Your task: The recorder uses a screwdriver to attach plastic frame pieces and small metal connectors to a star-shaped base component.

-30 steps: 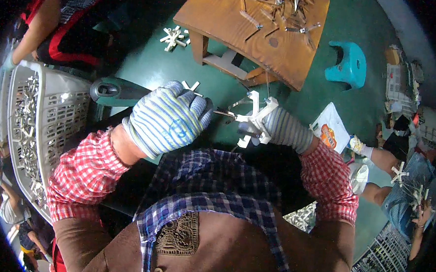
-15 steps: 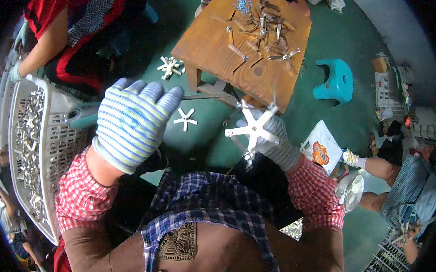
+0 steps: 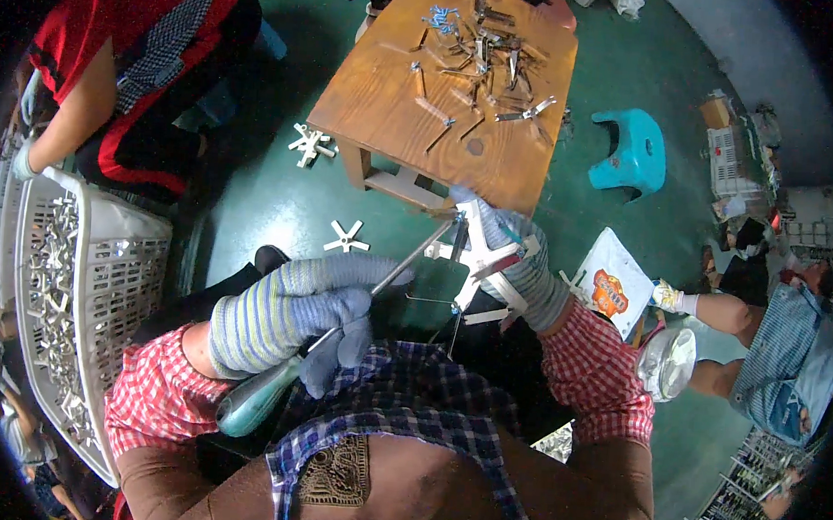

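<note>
My left hand (image 3: 287, 312), in a striped glove, is closed around a long screwdriver (image 3: 256, 400) with a translucent green handle. Its thin shaft slants up to the right, and the tip meets or nearly meets an arm end of a white five-armed star piece (image 3: 476, 254). That star is gripped by my right hand (image 3: 536, 274), also gloved, with fingers partly hidden behind it. Thin metal parts hang at the star's arm ends. On the floor beyond my hands lies another white star piece (image 3: 346, 237), and farther off is a small pile of stars (image 3: 311, 145).
A wooden table (image 3: 368, 97) ahead carries metal strips and blue screws (image 3: 440, 19). To its right stands a turquoise stool (image 3: 629, 153). A white basket (image 3: 124, 264) of metal parts is at left, beside a person in red (image 3: 81, 16). Another person's leg (image 3: 720, 315) is at right.
My left hand has turned and lowered, swinging the screwdriver's handle down toward me and its tip up to the star's arm. The star in my right hand has tilted.
</note>
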Demonstrator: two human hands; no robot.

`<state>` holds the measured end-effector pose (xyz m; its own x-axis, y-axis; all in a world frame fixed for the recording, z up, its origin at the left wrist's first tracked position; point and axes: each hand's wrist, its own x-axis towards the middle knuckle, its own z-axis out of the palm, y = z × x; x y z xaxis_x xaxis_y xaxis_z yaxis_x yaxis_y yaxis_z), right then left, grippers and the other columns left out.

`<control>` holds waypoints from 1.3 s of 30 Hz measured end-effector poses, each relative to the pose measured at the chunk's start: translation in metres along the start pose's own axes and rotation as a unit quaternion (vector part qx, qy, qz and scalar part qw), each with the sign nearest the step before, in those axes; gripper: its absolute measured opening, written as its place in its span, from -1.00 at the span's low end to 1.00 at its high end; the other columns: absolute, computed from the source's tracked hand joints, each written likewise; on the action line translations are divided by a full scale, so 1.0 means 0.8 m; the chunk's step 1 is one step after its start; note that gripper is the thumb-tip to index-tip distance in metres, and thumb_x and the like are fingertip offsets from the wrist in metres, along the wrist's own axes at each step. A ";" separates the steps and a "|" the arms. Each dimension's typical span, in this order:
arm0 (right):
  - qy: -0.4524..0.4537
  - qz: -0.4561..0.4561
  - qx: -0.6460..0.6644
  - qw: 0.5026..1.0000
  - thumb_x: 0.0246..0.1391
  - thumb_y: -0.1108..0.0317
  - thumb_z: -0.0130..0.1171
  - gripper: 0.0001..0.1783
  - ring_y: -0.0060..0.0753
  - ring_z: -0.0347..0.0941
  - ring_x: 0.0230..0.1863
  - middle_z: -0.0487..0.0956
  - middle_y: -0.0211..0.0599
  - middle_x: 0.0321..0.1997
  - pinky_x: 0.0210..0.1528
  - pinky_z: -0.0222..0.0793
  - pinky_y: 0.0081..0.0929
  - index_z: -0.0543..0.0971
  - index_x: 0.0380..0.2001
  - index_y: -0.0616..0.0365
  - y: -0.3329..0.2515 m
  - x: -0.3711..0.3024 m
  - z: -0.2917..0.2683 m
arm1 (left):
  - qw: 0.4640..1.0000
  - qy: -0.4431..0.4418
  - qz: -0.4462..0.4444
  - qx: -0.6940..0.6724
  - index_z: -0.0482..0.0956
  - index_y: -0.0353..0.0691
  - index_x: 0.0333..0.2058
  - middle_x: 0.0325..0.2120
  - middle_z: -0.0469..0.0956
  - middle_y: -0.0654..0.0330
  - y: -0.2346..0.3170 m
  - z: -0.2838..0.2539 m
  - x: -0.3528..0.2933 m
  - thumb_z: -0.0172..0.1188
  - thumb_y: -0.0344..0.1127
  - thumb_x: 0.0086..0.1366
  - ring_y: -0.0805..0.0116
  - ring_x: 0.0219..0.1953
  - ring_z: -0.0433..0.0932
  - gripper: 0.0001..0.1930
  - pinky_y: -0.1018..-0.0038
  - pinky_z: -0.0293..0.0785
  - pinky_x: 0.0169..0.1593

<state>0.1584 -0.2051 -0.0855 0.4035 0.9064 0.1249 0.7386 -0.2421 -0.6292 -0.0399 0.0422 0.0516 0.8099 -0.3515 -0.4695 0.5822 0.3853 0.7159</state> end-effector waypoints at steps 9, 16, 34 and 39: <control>-0.004 -0.045 0.062 0.997 0.24 0.32 -0.07 -0.44 -0.21 0.40 0.13 0.33 -0.09 0.25 0.03 0.50 -0.22 0.17 0.28 0.17 -0.012 0.001 -0.008 | 1.000 0.030 -0.002 -0.005 0.25 -0.21 0.23 -0.61 0.48 0.11 0.001 0.008 0.009 0.05 -0.13 0.35 0.41 -0.76 0.45 -0.46 0.64 0.38 -0.72; -0.019 0.166 0.319 0.933 0.31 0.20 -0.26 -0.45 -0.18 0.24 0.27 0.21 -0.08 0.33 0.26 0.23 0.07 0.11 0.30 0.18 0.022 -0.017 0.023 | 0.999 0.030 -0.017 0.002 0.26 -0.21 0.22 -0.62 0.48 0.11 0.001 0.007 0.010 0.03 -0.12 0.36 0.41 -0.78 0.44 -0.48 0.63 0.39 -0.73; 0.007 0.142 0.242 0.960 0.30 0.23 -0.19 -0.51 -0.25 0.32 0.19 0.35 -0.14 0.21 0.27 0.24 0.01 0.25 0.22 0.21 -0.009 -0.010 0.009 | 0.998 0.028 -0.049 -0.030 0.26 -0.24 0.22 -0.54 0.54 0.08 0.001 0.003 0.009 -0.01 -0.27 0.34 0.41 -0.72 0.48 -0.51 0.63 0.40 -0.66; 0.090 -0.044 -0.123 0.987 -0.04 0.33 0.20 -0.56 -0.09 0.54 -0.14 0.58 -0.12 -0.14 -0.10 0.47 -0.29 0.52 -0.04 0.22 -0.010 0.008 -0.005 | 0.997 0.006 -0.022 -0.073 0.27 -0.31 0.20 -0.64 0.47 0.15 -0.007 0.003 0.012 0.03 -0.25 0.32 0.48 -0.79 0.37 -0.50 0.63 0.35 -0.73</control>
<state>0.1571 -0.1986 -0.0765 0.4055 0.8569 0.3183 0.8748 -0.2628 -0.4070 -0.0356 0.0347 0.0449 0.7835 -0.3604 -0.5062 0.6208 0.4905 0.6116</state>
